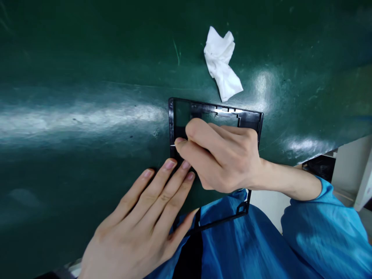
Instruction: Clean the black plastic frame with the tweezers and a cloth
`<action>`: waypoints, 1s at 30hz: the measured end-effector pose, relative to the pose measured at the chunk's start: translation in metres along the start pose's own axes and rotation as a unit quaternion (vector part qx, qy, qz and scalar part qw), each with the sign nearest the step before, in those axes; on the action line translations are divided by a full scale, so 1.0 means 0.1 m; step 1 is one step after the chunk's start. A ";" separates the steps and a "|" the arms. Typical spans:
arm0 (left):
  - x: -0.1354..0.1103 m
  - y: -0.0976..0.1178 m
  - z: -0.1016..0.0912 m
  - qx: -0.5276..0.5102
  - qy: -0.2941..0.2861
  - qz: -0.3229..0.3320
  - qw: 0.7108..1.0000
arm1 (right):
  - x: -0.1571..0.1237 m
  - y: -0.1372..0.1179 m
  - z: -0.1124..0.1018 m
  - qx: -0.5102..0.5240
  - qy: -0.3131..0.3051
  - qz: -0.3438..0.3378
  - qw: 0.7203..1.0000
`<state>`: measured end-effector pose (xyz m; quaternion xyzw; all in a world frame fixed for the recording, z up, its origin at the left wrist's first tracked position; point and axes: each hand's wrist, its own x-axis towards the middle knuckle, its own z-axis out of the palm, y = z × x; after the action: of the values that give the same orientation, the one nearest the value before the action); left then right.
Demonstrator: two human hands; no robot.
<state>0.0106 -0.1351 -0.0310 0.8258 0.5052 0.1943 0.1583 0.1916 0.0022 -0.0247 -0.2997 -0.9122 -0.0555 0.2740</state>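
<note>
A black rectangular plastic frame (pixel 245 116) lies on the dark green table (pixel 87 116), its near end hanging over the table's front edge. My left hand (pixel 145 228) lies flat with fingers stretched out, fingertips pressing the frame's left side. My right hand (pixel 221 159) is closed in a pinch over the frame. A thin pale tip (pixel 172 145) sticks out from its fingers at the frame's left edge. What the tip belongs to is hidden in the hand.
A crumpled white wipe (pixel 222 64) lies on the table just beyond the frame. Blue clothing (pixel 261 248) shows below the table edge. Pale furniture (pixel 351 170) stands at the right.
</note>
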 end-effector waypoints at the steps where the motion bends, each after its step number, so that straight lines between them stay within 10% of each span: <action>1: 0.00 0.00 0.00 -0.003 0.000 -0.003 1.000 | 0.00 -0.01 -0.02 0.001 -0.009 -0.003 1.000; 30: 0.03 -0.02 0.01 0.009 0.018 0.018 1.000 | -0.01 -0.02 0.01 0.017 0.022 -0.001 1.000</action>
<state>0.0113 -0.1318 -0.0323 0.8325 0.4947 0.2076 0.1383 0.1906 -0.0001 -0.0261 -0.2924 -0.9072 -0.0465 0.2988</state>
